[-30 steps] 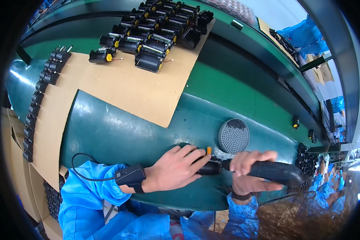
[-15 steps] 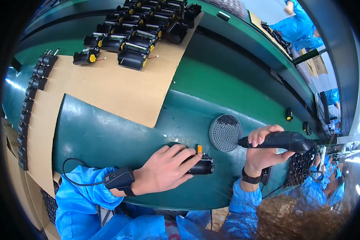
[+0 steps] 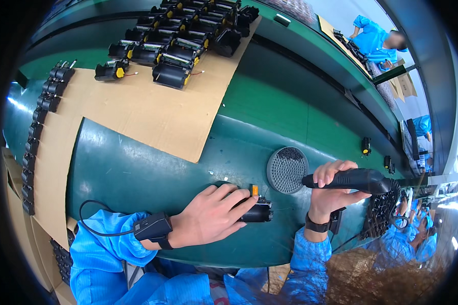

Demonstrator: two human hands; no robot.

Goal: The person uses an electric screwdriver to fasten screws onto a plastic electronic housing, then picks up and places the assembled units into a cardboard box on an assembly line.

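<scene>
My left hand (image 3: 208,214) lies over a black plastic assembly (image 3: 258,212) on the table, its fingers curled round it and hiding the left part. An orange piece (image 3: 255,190) sticks up at the assembly's far edge. In my right hand (image 3: 326,197) is a black electric screwdriver (image 3: 359,179), held level with its narrow end pointing left. That end is at the right rim of a round grey screw tray (image 3: 286,179). The tray is full of small holes, with dark screws (image 3: 290,153) heaped at its far side. Whether the tip touches the tray, I cannot tell.
Cardboard (image 3: 152,124) covers the table's far left, bearing rows of black assemblies (image 3: 170,73) with yellow parts. More black units (image 3: 33,147) line its left edge. Two small units (image 3: 366,146) sit at far right. Behind the rail, a person in blue (image 3: 374,43) works.
My right hand and the screwdriver have shifted very slightly left. The left hand stays on the assembly. Across the rail, the person in blue has moved, and their head now shows.
</scene>
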